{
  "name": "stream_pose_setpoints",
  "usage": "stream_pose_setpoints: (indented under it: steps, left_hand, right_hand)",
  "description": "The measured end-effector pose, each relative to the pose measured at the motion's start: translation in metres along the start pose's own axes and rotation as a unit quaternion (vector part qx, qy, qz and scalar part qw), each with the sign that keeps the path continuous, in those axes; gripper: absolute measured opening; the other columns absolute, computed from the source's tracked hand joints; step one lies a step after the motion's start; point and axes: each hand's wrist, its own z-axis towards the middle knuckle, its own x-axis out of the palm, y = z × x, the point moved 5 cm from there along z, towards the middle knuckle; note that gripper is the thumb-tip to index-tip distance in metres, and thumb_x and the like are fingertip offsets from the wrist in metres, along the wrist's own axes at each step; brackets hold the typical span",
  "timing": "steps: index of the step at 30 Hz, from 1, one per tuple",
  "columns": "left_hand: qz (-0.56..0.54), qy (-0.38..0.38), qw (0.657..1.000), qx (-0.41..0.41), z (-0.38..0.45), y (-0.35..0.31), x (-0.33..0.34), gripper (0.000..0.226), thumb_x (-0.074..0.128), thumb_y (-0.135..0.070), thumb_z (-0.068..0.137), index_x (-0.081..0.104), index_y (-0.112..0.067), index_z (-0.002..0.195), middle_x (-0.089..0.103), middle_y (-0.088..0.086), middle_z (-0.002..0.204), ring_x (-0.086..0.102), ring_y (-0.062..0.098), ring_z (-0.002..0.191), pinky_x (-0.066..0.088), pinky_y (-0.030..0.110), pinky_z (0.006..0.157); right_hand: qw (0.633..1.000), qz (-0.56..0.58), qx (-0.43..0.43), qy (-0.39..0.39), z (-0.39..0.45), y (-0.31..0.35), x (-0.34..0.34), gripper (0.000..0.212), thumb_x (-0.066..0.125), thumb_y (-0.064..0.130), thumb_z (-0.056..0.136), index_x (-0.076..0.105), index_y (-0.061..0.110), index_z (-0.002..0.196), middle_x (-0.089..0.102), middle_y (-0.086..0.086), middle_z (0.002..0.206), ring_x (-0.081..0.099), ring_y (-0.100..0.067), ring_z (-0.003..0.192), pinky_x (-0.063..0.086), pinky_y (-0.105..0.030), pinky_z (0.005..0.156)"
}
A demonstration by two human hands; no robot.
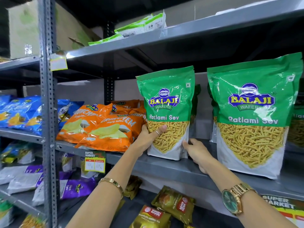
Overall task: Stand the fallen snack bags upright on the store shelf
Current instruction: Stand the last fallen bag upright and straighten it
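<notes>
A green and white Ratlami Sev bag (167, 102) stands upright on the grey middle shelf (164, 168). My left hand (148, 137) grips its lower left side, thumb across the front. My right hand (197, 152) touches its lower right edge, fingers partly behind the bag. A second, larger-looking Ratlami Sev bag (253, 116) stands upright to the right, with more green bags behind both. Several orange Crunchem chip bags (102, 127) lie flat in a pile just left of my left hand.
Blue chip bags (19, 112) lie on the left bay. A perforated steel post (47, 112) divides the bays. White-green packets (141, 25) lie on the top shelf. Purple sev bags (72, 186) and gold tea packs (172, 204) lie on the lower shelf. A price tag (95, 162) hangs from the shelf edge.
</notes>
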Motion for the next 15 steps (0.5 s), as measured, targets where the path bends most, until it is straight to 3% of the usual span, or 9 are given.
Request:
stream_pose_setpoints:
  steps: [5, 8, 11, 13, 14, 15]
  left_hand:
    - [-0.007, -0.015, 1.0, 0.026, -0.009, -0.006, 0.004, 0.096, 0.062, -0.068, 0.052, 0.033, -0.015, 0.127, 0.055, -0.002, 0.115, 0.056, 0.009, 0.097, 0.046, 0.024, 0.082]
    - [0.003, -0.053, 0.997, 0.05, -0.016, -0.008, 0.005, 0.095, 0.06, -0.066, 0.059, 0.03, -0.014, 0.133, 0.053, 0.002, 0.127, 0.051, 0.021, 0.117, 0.041, 0.034, 0.098]
    - [0.005, -0.126, 0.986, 0.109, -0.029, -0.021, 0.005, 0.102, 0.063, -0.061, 0.063, 0.015, -0.017, 0.142, 0.042, -0.016, 0.123, 0.04, 0.001, 0.114, 0.029, 0.016, 0.095]
    - [0.015, -0.162, 0.971, 0.177, -0.039, -0.036, 0.008, 0.1, 0.064, -0.064, 0.06, 0.02, -0.021, 0.139, 0.041, -0.027, 0.115, 0.04, -0.016, 0.104, 0.029, 0.0, 0.09]
    - [0.025, -0.169, 0.965, 0.198, -0.042, -0.042, 0.011, 0.097, 0.063, -0.065, 0.06, 0.024, -0.022, 0.137, 0.044, -0.023, 0.119, 0.042, -0.014, 0.11, 0.033, 0.002, 0.092]
    - [0.04, -0.174, 0.961, 0.211, -0.044, -0.047, 0.015, 0.095, 0.062, -0.065, 0.062, 0.024, -0.022, 0.137, 0.045, -0.012, 0.13, 0.041, -0.003, 0.121, 0.036, 0.014, 0.1]
  right_hand:
    - [1.0, 0.021, -0.01, 0.001, -0.009, 0.005, 0.0, 0.035, 0.039, 0.029, 0.095, 0.053, 0.015, 0.123, 0.056, -0.009, 0.129, 0.051, -0.026, 0.109, 0.04, -0.034, 0.089]
    - [0.997, 0.029, -0.058, -0.044, -0.018, 0.009, -0.004, 0.043, 0.04, 0.025, 0.096, 0.04, 0.014, 0.137, 0.049, -0.01, 0.14, 0.045, -0.028, 0.126, 0.036, -0.033, 0.096]
    - [0.979, 0.036, -0.162, -0.115, -0.037, 0.019, -0.013, 0.048, 0.043, 0.022, 0.095, 0.035, 0.016, 0.142, 0.047, -0.007, 0.143, 0.044, -0.023, 0.131, 0.034, -0.035, 0.105]
    - [0.954, 0.026, -0.248, -0.165, -0.053, 0.029, -0.023, 0.044, 0.042, 0.021, 0.095, 0.039, 0.017, 0.139, 0.05, -0.001, 0.14, 0.049, -0.012, 0.122, 0.037, -0.028, 0.101]
    - [0.939, 0.017, -0.284, -0.191, -0.061, 0.034, -0.031, 0.042, 0.042, 0.02, 0.095, 0.042, 0.016, 0.138, 0.052, 0.001, 0.136, 0.049, -0.006, 0.115, 0.038, -0.024, 0.098]
    - [0.923, 0.01, -0.316, -0.219, -0.068, 0.039, -0.038, 0.041, 0.042, 0.018, 0.096, 0.044, 0.015, 0.136, 0.054, 0.004, 0.132, 0.049, -0.004, 0.111, 0.038, -0.02, 0.095]
